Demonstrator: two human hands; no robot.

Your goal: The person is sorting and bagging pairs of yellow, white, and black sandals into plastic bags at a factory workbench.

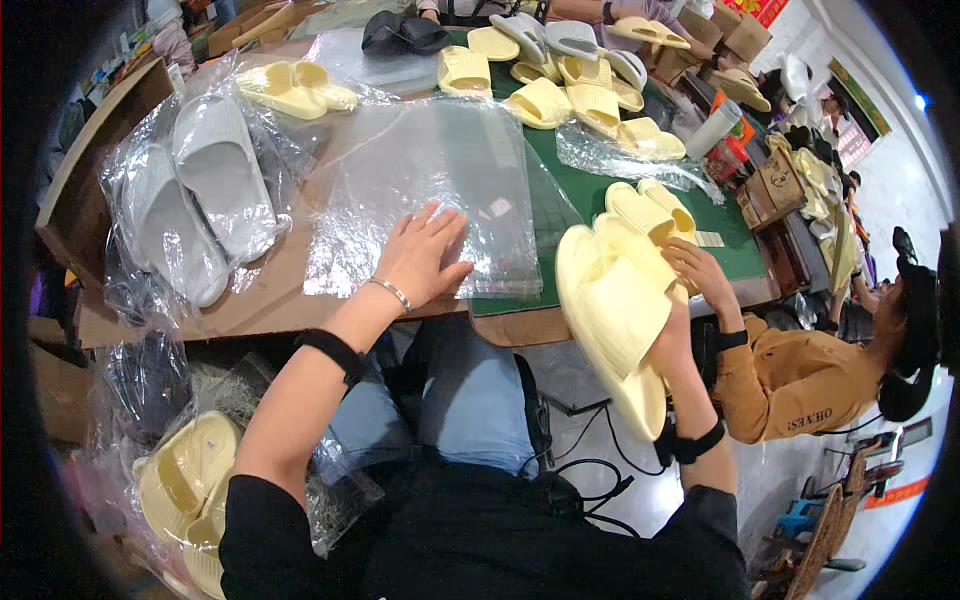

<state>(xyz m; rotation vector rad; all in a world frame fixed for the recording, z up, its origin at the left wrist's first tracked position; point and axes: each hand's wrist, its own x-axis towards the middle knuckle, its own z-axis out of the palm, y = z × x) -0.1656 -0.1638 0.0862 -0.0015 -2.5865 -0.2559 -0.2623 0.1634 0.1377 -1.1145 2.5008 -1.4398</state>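
My left hand lies with its fingers spread on a stack of clear plastic bags at the table's front edge. My right hand grips pale yellow slippers by the side, holding them tilted off the table's front edge; how many are in the grip is partly hidden. Just beyond them, a co-worker's hand touches another pair of yellow slippers on the green mat. On the left lie grey slippers in a clear bag.
Bagged yellow slippers are low at my left. More yellow and grey slippers crowd the table's far side, near a black item. A wooden board edges the table's left. A co-worker in a brown top sits at right; cables lie below.
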